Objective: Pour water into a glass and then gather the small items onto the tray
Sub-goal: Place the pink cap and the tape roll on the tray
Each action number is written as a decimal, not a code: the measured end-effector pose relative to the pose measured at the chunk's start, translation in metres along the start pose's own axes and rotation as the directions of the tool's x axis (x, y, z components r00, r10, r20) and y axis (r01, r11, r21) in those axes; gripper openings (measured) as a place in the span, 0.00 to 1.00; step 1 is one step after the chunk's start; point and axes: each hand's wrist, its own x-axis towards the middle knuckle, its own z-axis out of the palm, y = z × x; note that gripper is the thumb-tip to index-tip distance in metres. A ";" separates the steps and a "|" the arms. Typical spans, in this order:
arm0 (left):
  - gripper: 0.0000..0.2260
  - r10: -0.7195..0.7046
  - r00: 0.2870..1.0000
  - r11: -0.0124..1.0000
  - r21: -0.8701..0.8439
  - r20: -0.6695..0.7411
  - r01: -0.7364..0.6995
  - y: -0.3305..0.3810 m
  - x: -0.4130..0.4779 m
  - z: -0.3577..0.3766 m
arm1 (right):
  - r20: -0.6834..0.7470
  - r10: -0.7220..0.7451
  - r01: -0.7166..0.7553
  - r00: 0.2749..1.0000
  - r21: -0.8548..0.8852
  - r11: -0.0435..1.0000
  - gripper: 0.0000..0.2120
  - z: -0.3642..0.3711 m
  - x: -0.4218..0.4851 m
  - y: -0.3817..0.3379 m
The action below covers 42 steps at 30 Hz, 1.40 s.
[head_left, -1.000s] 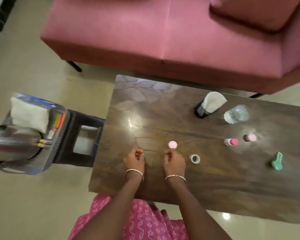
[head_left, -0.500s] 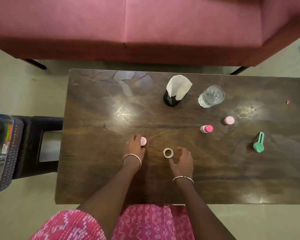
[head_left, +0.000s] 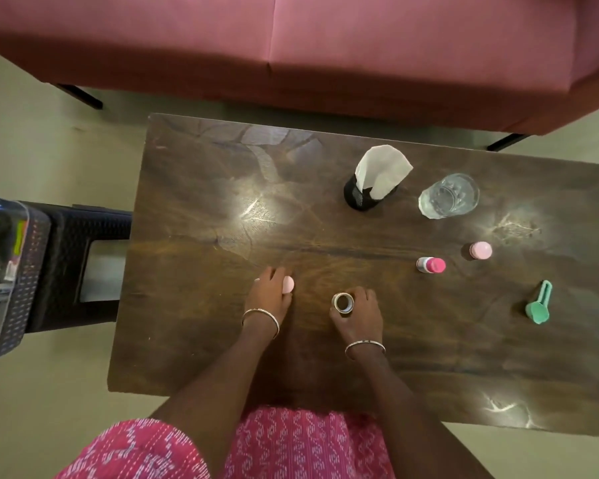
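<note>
On the tabletop (head_left: 201, 209), left hand (head_left: 269, 297) grips pink disc (head_left: 287, 284); right hand (head_left: 359, 314) pinches tape roll (head_left: 342, 302); lift both straight up.

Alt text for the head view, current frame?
From above: left hand holds a small pink item, right hand holds a tape roll, at a dark wooden table. A glass, a pink-capped bottle, a pink jar and a green clip sit farther right.
</note>
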 end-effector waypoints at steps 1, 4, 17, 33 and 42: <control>0.17 0.003 1.000 0.999 -0.036 -0.011 -0.003 -0.005 -0.004 -0.002 | -0.026 0.000 0.000 1.000 0.006 1.000 0.17 0.000 -0.003 -0.005; 0.17 0.006 0.998 0.993 -0.116 -0.066 -0.014 -0.020 -0.017 -0.010 | -0.092 -0.043 0.046 0.995 0.022 0.999 0.18 0.001 -0.011 -0.019; 0.16 -0.119 0.946 0.944 -0.331 -0.301 0.013 -0.144 -0.093 -0.077 | -0.037 -0.334 0.334 0.942 -0.004 0.942 0.14 0.077 -0.102 -0.142; 0.17 -0.310 0.849 0.931 -0.318 -0.428 0.179 -0.399 -0.178 -0.194 | 0.124 -0.503 0.509 0.855 -0.015 0.861 0.18 0.236 -0.229 -0.336; 0.15 -0.548 0.735 0.807 -0.484 -0.400 0.338 -0.487 -0.160 -0.220 | 0.197 -0.578 0.590 0.791 0.001 0.808 0.15 0.305 -0.247 -0.420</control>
